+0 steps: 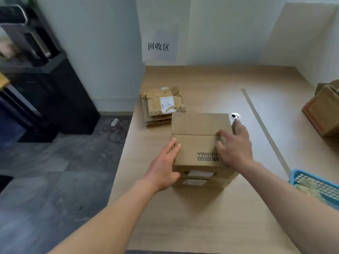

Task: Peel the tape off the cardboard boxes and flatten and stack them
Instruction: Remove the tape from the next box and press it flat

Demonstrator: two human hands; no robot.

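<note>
The cardboard box (200,143) stands upright in the middle of the wooden table (201,217), its top flaps closed and meeting at a seam (194,135) that runs left to right. Both forearms reach out from the near edge. The left hand (163,165) lies flat against the box's left side with its fingers (174,145) straight and together, their tips up at the top edge, gripping nothing. The right hand (236,145) rests on top of the box near its right edge, wrist low. Its fingertips (220,133) are bent down onto the seam (the blur there hides whether they pinch any tape).

Just beyond the box, to the far left, sits a stack of flattened boxes (163,107), a shipping label facing up. A round metal grommet (235,116) is set in the tabletop just past the box's far right corner. Another brown box (322,116) stands at the right edge, and a blue basket (300,176) sits nearer on the right.
</note>
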